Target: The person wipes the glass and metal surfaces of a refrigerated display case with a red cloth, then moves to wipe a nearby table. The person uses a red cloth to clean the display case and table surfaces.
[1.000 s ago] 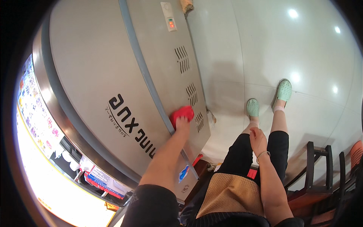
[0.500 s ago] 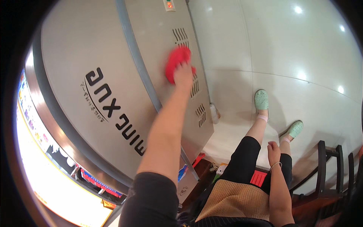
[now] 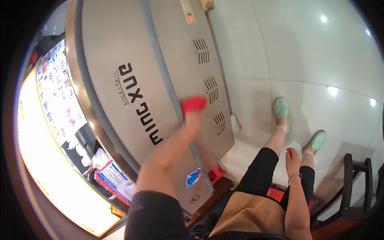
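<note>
My left hand (image 3: 193, 120) is closed on a red cloth (image 3: 195, 104) and presses it against the grey cabinet front (image 3: 176, 60). The cloth lies beside a blue-grey strip (image 3: 161, 56), level with the middle group of slotted vents (image 3: 212, 90); it covers most of my fingers. My right hand (image 3: 293, 162) hangs by my right knee with its fingers curled in, and nothing shows in it. A band circles that wrist.
On top of the cabinet, at left, are a bright lit panel (image 3: 36, 144) and papers (image 3: 114, 178). A switch (image 3: 190, 18) sits on its front. A bottle-like white object (image 3: 236, 123) stands at its foot. A dark wooden chair (image 3: 347, 188) is at right, on pale floor tiles (image 3: 320, 48).
My left hand has moved the red cloth nearer to me, off the vents and over to the blue-grey strip. The view has shifted, showing more of the cabinet top. My right hand stays by my knee.
</note>
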{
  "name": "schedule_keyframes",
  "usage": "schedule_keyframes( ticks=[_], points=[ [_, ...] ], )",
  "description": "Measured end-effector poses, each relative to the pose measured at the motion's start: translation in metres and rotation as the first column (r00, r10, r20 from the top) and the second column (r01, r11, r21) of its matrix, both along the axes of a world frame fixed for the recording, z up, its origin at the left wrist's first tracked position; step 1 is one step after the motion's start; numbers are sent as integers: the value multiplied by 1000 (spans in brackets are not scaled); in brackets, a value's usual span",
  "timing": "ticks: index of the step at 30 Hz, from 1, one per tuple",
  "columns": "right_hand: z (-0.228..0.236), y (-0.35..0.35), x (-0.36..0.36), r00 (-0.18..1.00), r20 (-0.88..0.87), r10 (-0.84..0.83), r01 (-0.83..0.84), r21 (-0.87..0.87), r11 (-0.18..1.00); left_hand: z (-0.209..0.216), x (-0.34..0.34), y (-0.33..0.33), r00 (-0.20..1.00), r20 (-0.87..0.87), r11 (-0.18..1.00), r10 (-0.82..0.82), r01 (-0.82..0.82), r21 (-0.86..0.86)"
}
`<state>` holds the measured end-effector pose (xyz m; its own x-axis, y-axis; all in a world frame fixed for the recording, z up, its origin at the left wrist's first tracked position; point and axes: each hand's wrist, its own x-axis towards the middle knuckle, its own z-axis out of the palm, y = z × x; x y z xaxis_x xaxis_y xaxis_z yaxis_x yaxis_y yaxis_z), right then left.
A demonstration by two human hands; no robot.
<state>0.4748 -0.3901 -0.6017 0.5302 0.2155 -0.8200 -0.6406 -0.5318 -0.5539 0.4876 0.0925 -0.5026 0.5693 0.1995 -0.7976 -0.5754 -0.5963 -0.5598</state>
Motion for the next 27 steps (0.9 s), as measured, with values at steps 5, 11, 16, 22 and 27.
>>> schedule_keyframes(
  ticks=[5,11,16,22,27],
  points=[
    [0,0,-1,994,89,-60,60,7,998,53,310,-15,839,340,894,-424,330,302],
    [-2,5,-12,996,75,-46,44,29,999,149,395,-6,652,603,883,-460,403,239],
    [2,2,-2,993,54,-101,99,35,995,110,263,-9,883,352,950,-311,281,135],
    [3,-3,-8,988,0,-153,153,39,987,113,5,-99,932,84,929,354,-339,-147],
    [3,0,-16,987,32,-156,154,56,987,180,-82,-141,827,-302,859,475,-510,-47]
  ],
)
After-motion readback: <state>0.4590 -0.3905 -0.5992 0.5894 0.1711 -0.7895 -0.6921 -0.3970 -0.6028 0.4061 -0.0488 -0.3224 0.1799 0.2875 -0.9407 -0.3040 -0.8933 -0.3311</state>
